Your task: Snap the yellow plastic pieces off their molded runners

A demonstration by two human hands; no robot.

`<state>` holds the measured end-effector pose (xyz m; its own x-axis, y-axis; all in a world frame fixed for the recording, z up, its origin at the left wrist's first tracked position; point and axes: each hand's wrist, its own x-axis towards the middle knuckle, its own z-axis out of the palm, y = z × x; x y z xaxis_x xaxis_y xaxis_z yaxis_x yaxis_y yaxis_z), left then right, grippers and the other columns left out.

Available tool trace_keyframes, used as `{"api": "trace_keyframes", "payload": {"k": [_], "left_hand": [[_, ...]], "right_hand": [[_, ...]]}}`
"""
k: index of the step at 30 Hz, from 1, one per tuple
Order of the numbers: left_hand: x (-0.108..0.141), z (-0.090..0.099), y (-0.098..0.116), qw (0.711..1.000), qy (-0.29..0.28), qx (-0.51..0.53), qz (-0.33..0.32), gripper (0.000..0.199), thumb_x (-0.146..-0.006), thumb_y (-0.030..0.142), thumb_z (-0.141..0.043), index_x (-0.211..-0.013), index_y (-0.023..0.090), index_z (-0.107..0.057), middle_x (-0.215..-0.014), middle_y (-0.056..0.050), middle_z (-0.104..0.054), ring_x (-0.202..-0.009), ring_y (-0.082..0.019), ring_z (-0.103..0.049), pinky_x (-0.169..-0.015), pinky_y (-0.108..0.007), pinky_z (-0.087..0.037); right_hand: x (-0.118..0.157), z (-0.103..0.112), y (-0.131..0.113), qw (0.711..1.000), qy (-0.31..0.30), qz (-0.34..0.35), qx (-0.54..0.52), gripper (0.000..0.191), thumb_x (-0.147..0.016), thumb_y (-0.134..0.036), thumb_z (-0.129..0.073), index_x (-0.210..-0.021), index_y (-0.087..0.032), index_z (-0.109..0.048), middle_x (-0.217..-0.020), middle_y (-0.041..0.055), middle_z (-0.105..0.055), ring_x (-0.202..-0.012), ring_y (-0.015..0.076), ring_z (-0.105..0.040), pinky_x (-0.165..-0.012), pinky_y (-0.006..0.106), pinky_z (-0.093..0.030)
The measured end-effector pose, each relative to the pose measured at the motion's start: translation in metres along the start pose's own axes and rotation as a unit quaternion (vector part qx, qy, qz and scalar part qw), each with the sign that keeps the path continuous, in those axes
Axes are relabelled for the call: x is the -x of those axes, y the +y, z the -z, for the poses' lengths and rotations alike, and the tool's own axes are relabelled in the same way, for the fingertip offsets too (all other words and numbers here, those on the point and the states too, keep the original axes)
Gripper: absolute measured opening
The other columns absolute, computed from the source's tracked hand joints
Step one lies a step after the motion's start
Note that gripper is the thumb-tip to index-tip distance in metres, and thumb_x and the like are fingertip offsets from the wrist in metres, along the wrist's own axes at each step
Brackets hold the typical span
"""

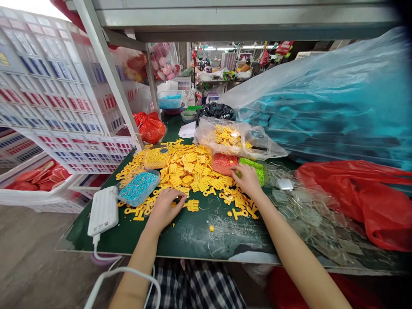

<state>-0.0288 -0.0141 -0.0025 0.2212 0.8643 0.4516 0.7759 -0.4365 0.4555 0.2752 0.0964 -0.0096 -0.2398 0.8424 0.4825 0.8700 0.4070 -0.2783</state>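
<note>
Left grip [165,209] lies open, palm down at the edge of the heaped yellow tags [189,168]; right grip [247,180] curls over them, and whether it holds anything cannot be told. Trays of blue beads [139,187], red beads [224,163] and green beads [252,170] sit around the heap, within easy reach on the tabletop [206,240].

Flat yellow plastic pieces [189,171], some key-shaped, some tag-shaped, lie in a loose overlapping heap on a dark green workbench [196,240]. Stray ones sit apart, scattered around its edges.
</note>
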Motion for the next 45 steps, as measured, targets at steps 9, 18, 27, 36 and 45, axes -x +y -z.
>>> {"api": "trace_keyframes", "payload": {"k": [9, 18, 27, 36, 45], "left_hand": [[0.002, 0.004, -0.001, 1.000, -0.003, 0.006, 0.004, 0.018, -0.092, 0.032, -0.054, -0.086, 0.022, -0.067, -0.082, -0.004, -0.072, -0.079, -0.020, -0.063, -0.074, -0.033, -0.047], [0.004, 0.002, 0.002, 0.999, -0.040, 0.013, 0.030, 0.017, -0.092, 0.030, -0.054, -0.085, 0.022, -0.068, -0.082, -0.004, -0.072, -0.079, -0.019, -0.065, -0.076, -0.033, -0.048], [0.008, 0.016, -0.002, 0.913, 0.373, 0.022, 0.162, 0.032, -0.095, 0.045, -0.044, -0.078, 0.021, -0.057, -0.077, -0.004, -0.063, -0.077, -0.018, -0.059, -0.072, -0.031, -0.050], [-0.010, 0.091, -0.051, 0.900, 0.259, -0.021, 0.351, 0.037, -0.083, 0.048, -0.053, -0.089, 0.016, -0.070, -0.088, -0.007, -0.073, -0.083, -0.023, -0.065, -0.071, -0.030, -0.049], [-0.044, 0.108, -0.071, 0.909, -0.171, -0.179, 0.335, 0.021, -0.066, 0.043, -0.069, -0.074, 0.024, -0.075, -0.085, -0.003, -0.076, -0.086, -0.027, -0.068, -0.073, -0.029, -0.047]], "right_hand": [[0.009, -0.005, -0.009, 0.998, 0.019, 0.006, 0.055, 0.021, -0.092, -0.029, -0.047, -0.100, -0.021, -0.065, -0.096, 0.0076, -0.067, -0.091, 0.0255, -0.055, -0.076, 0.036, -0.036], [0.010, -0.011, -0.008, 0.996, 0.035, 0.029, 0.080, 0.026, -0.092, -0.030, -0.043, -0.098, -0.019, -0.066, -0.092, 0.0094, -0.068, -0.088, 0.0269, -0.052, -0.073, 0.037, -0.034], [0.009, -0.006, -0.013, 0.995, 0.033, 0.034, 0.093, 0.026, -0.093, -0.029, -0.042, -0.098, -0.019, -0.066, -0.093, 0.0097, -0.070, -0.089, 0.0270, -0.053, -0.075, 0.037, -0.032], [0.011, -0.012, -0.019, 0.993, 0.048, 0.013, 0.108, 0.028, -0.091, -0.030, -0.041, -0.096, -0.016, -0.065, -0.095, 0.0127, -0.068, -0.088, 0.0289, -0.050, -0.073, 0.038, -0.031], [0.013, -0.012, -0.026, 0.992, 0.037, 0.008, 0.120, 0.031, -0.091, -0.030, -0.039, -0.102, -0.014, -0.064, -0.097, 0.0160, -0.066, -0.090, 0.0309, -0.048, -0.074, 0.040, -0.031]]}}
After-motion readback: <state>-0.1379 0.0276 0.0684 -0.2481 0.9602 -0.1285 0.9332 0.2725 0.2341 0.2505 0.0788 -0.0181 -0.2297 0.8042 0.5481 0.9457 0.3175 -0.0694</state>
